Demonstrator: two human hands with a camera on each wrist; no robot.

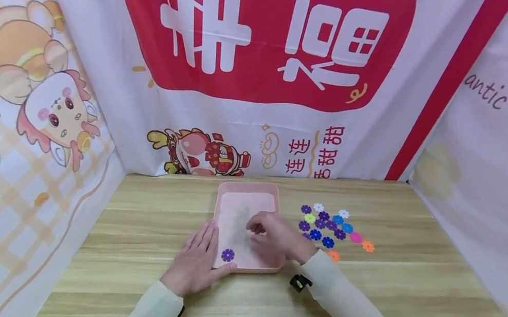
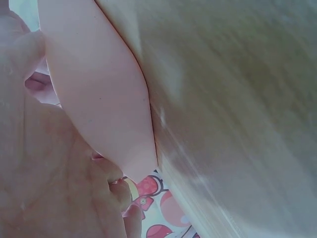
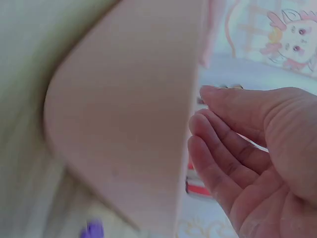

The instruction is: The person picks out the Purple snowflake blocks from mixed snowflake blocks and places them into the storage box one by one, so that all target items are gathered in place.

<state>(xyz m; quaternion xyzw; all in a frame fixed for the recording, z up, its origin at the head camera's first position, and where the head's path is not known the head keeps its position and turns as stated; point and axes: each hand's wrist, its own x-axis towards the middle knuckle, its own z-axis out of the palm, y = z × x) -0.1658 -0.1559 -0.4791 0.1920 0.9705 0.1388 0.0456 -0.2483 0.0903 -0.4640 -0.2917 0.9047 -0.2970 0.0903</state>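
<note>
A shallow pink tray (image 1: 254,270) lies on the table. In its near left corner rests a purple notched disc (image 1: 228,255). My left hand (image 1: 193,262) lies along the tray's left side, fingers mostly straight, thumb at the near edge; the left wrist view shows this hand (image 2: 64,168) against the pink outer wall (image 2: 104,94). Over the right half of the tray hovers my right hand (image 1: 273,236), fingers bent. In the right wrist view this hand (image 3: 252,153) has its thumb close to curled fingers; whether something small sits between thumb and forefinger is hidden.
To the right of the tray lies a loose spread of several notched discs (image 1: 328,242), purple, blue, white, pink, orange and yellow-green. Printed cloth (image 1: 229,99) hangs behind the wooden table (image 1: 388,289) and on both sides.
</note>
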